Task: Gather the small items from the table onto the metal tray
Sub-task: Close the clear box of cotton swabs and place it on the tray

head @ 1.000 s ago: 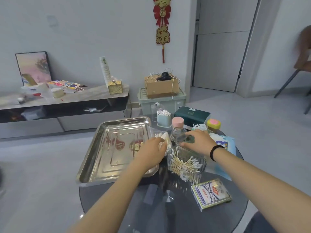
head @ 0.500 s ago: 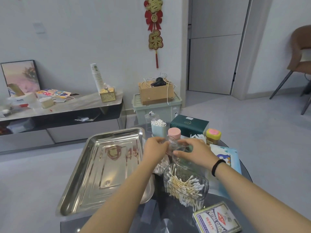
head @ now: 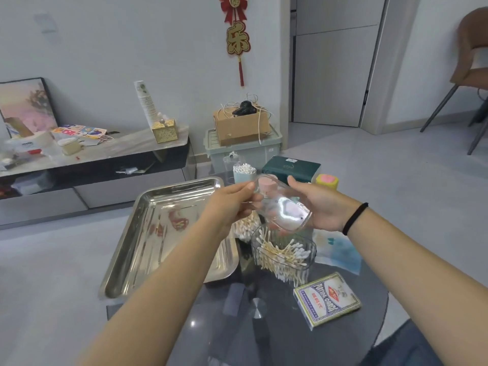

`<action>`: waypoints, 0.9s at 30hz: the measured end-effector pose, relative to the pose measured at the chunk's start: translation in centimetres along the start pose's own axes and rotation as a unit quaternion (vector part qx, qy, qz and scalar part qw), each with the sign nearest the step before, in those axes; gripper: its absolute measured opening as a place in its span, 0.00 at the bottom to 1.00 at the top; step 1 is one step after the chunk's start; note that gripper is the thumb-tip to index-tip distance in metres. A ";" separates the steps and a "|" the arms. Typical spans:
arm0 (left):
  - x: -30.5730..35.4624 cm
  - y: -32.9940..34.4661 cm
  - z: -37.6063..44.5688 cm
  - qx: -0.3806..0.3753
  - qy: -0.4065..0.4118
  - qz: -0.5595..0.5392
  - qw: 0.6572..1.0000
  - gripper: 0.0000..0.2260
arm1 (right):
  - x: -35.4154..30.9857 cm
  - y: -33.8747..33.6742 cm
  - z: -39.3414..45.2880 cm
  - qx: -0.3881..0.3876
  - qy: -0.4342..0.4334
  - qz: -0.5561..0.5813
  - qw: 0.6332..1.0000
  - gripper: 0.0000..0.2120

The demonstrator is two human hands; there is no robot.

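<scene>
Both my hands, left hand (head: 229,204) and right hand (head: 320,207), clamp a clear glass jar (head: 281,207) aloft just right of the empty metal tray (head: 148,247), where I judge it must next be lowered.

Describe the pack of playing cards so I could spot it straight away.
Start at the round dark glass table and look to its near right edge. Just in front of the clear ribbed container of cotton swabs lies a flat blue-and-white playing-card box, the only printed rectangular box lying flat there.
</scene>
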State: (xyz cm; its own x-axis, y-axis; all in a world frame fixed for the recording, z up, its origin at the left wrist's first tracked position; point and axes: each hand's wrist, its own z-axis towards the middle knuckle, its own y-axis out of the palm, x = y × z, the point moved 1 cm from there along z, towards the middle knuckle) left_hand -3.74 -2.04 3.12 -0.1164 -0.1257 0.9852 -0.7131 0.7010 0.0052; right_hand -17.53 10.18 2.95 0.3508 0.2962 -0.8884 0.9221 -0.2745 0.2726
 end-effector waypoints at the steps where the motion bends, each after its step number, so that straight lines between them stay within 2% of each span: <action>1: -0.1 0.3 -0.3 -0.010 -0.002 -0.009 1.000 0.10 | 0.4 0.2 -0.4 -0.035 0.022 0.002 0.999 0.26; 3: -0.2 0.6 -1.0 -0.034 -0.008 -0.028 0.999 0.09 | 0.8 0.7 -1.1 -0.082 0.034 -0.002 0.996 0.25; 5: -0.2 0.6 -1.6 -0.060 -0.007 -0.033 0.998 0.10 | 0.7 1.2 -2.2 -0.082 0.024 -0.007 0.996 0.27; 7: -0.2 0.4 -2.1 -0.073 0.015 0.026 0.997 0.14 | 0.6 1.5 -3.0 -0.033 0.000 -0.071 0.997 0.29; 8: -0.2 0.3 -2.3 -0.071 0.031 0.069 0.995 0.16 | 0.6 1.7 -3.3 0.017 -0.031 -0.151 0.988 0.29; 9: -0.3 0.2 -2.5 -0.069 0.048 0.099 0.991 0.16 | 0.7 1.9 -3.4 0.071 -0.068 -0.251 0.963 0.27; 12: -0.7 0.1 -3.3 -0.093 0.074 0.143 0.983 0.18 | 1.8 2.4 -3.1 0.159 -0.162 -0.502 0.835 0.22; 14: -1.3 0.1 -3.5 -0.105 0.096 0.197 0.970 0.16 | 3.2 2.7 -2.6 0.191 -0.135 -0.595 0.769 0.24; 16: -2.0 -0.2 -3.6 -0.101 0.096 0.227 0.964 0.15 | 4.4 3.1 -2.2 0.218 -0.114 -0.638 0.730 0.26; 23: -3.1 -0.7 -3.6 -0.094 0.077 0.255 0.959 0.18 | 6.4 3.6 -2.1 0.221 -0.145 -0.660 0.703 0.32; 27: -3.2 -1.0 -3.4 -0.074 0.073 0.263 0.959 0.16 | 6.6 3.5 -2.2 0.196 -0.157 -0.637 0.729 0.32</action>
State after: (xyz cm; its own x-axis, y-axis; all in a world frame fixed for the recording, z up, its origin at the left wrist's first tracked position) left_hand -0.31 0.10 0.56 -0.3277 0.3654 0.8713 -0.4743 0.7339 -0.4862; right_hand -11.58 13.23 -1.16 -0.8613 0.3312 -0.3853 0.3273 -0.2184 -0.9194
